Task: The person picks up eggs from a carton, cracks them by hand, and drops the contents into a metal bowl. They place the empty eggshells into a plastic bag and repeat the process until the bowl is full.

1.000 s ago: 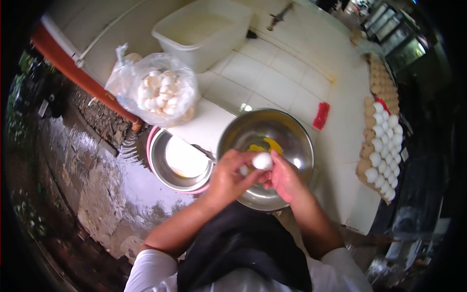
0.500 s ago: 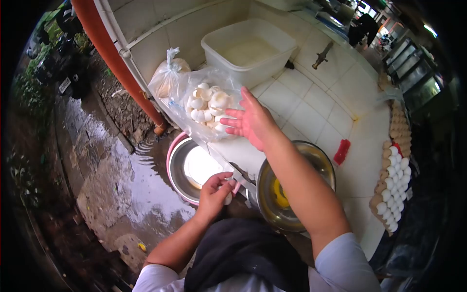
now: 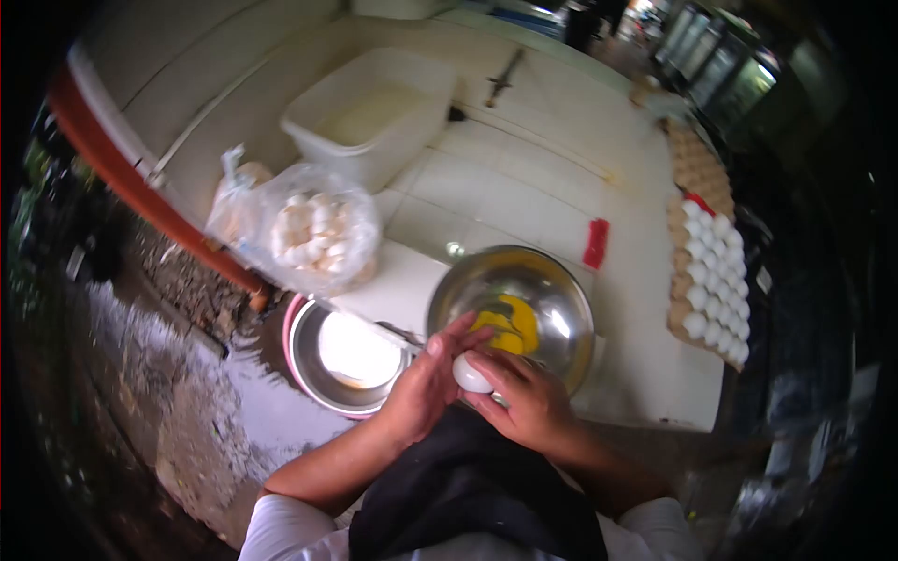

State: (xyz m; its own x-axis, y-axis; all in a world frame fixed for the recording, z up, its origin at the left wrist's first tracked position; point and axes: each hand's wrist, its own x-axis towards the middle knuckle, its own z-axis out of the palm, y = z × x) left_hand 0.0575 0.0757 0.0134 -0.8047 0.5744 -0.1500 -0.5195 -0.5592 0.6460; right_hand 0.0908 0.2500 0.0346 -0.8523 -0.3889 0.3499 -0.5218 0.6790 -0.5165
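Observation:
A white egg sits between my two hands, just in front of the apron and near the bowl's front edge. My right hand is closed round it from the right, thumb below and fingers above. My left hand lies against or close to the egg's left side, its fingers stretched out towards the bowl; contact is hard to make out. Beyond them stands a steel bowl with yellow yolks at its bottom. To the left is a steel pot with a pink rim behind it.
A clear bag of eggshells rests on the tiled counter at the left, beside a white plastic tub. A red object lies right of the bowl. Cartons of white eggs line the right edge.
My right hand has come back from the bag of shells and closed on the egg that my left hand held. My left hand has moved right, and its fingers have straightened. The view has turned.

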